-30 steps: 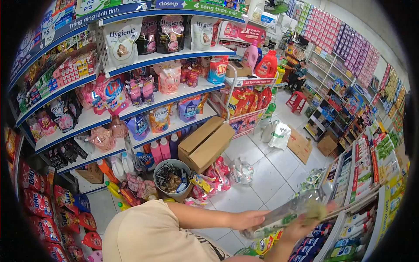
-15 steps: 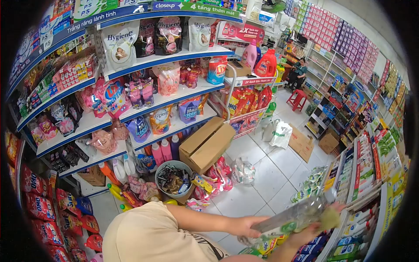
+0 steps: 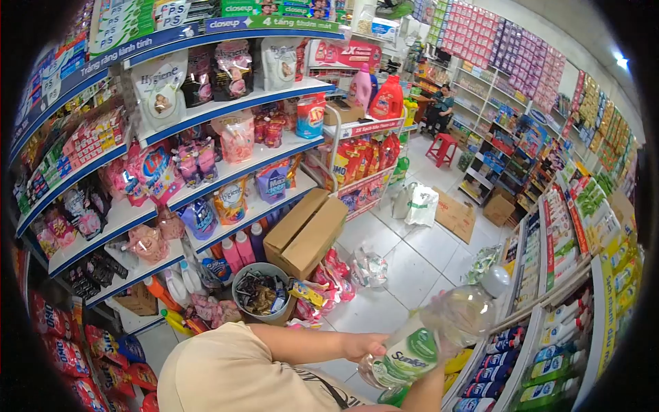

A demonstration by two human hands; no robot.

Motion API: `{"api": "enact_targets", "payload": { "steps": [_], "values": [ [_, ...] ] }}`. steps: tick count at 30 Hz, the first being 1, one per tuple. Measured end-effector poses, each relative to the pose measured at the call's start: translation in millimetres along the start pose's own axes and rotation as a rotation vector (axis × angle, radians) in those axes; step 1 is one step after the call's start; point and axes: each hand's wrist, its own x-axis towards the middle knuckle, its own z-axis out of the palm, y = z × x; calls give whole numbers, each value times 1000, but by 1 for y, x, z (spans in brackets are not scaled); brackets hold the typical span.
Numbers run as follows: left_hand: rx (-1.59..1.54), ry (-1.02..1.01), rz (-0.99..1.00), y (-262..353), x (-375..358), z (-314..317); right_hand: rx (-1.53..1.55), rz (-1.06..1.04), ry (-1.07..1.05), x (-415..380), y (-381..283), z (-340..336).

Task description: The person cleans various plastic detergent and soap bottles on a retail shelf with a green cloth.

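Observation:
A large clear bottle (image 3: pixel 439 326) with a green and white Sunlight label is held tilted at the lower right, its pale cap pointing up and right. My left hand (image 3: pixel 366 347) grips the bottle near its lower end, fingers wrapped on its side. The forearm of my right arm rises from the bottom edge beneath the bottle; the bottle hides my right hand. Below the bottle, yellow and green packs (image 3: pixel 456 362) show in part. To the right, a shelf holds dark blue Vim bottles (image 3: pixel 484 389) and green bottles (image 3: pixel 551 367).
A grey bucket (image 3: pixel 262 294) of small packets and a cardboard box (image 3: pixel 305 232) stand on the floor by the left shelves (image 3: pixel 250 163). Pink bags, a white bag (image 3: pixel 415 204) and flat cardboard (image 3: pixel 454 215) lie beyond. A person (image 3: pixel 439 108) sits near a red stool (image 3: pixel 443 149).
The bottle has turned so its label and cap now show clearly. My right hand has gone out of sight behind it. The view has shifted to the right.

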Motion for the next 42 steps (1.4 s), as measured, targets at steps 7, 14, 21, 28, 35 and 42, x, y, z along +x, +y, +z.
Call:
{"api": "enact_targets", "payload": {
  "steps": [7, 14, 21, 28, 35, 42],
  "values": [
    [206, 86, 35, 17, -16, -15, -55, 158, 92, -24, 10, -27],
    [362, 291, -22, 0, -13, -28, -314, -67, 159, -18, -22, 20],
    [672, 700, 275, -8, 8, -23, -178, 163, 478, -39, 38, 30],
    [1148, 717, 521, 28, 32, -15, -276, 13, 287, -39, 32, 47],
    [1264, 536, 185, -26, -22, -31, -306, -230, 480, -29, -33, 25],
    [703, 784, 391, -15, -19, -45, -430, -155, 354, -41, -5, 50]
  ]
}}
